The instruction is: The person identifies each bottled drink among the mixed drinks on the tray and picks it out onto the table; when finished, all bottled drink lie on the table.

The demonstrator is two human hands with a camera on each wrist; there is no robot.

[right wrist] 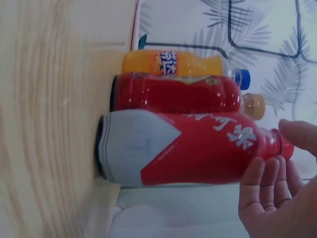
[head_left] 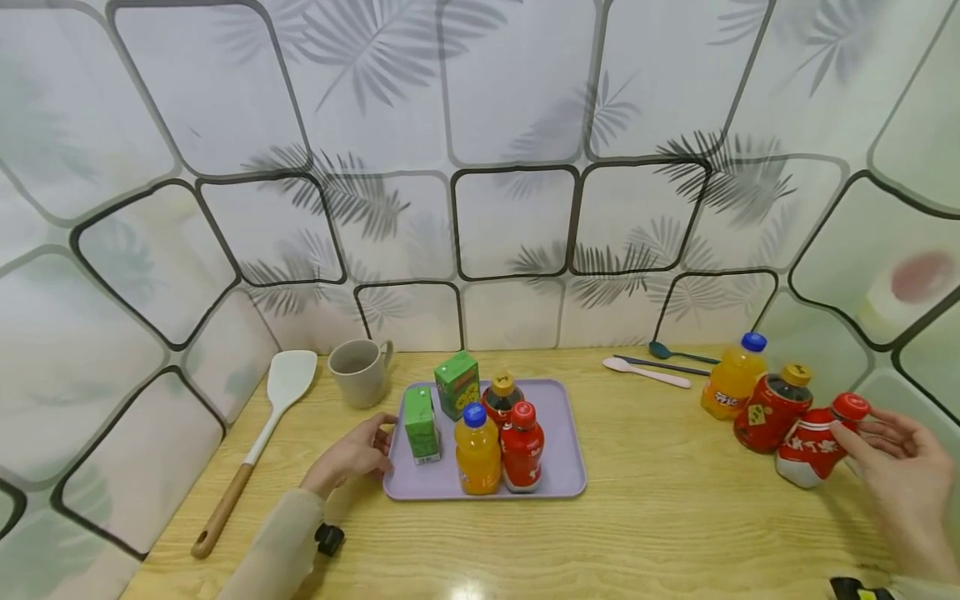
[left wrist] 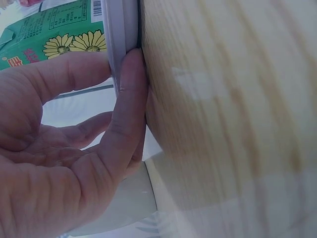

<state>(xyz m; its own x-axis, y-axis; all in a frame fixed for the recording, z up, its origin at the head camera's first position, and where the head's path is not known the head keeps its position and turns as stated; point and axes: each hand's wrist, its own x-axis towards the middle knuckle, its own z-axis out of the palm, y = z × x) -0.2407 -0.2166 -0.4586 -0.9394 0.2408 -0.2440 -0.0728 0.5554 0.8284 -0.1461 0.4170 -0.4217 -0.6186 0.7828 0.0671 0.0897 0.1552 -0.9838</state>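
Observation:
My left hand pinches the left rim of a lilac tray, thumb above and fingers at its underside in the left wrist view. Two green drink cartons stand on that tray, with an orange soda bottle, a red bottle and a dark bottle with a yellow cap. At the far right, my right hand has its thumb and fingers loosely spread about the neck of a red-and-white bottle. That bottle stands upright on the table.
Beside it stand a red-labelled bottle and another orange soda bottle. A pink spoon, a dark stick and a dark green spoon lie behind. A grey mug and white spatula are left of the tray.

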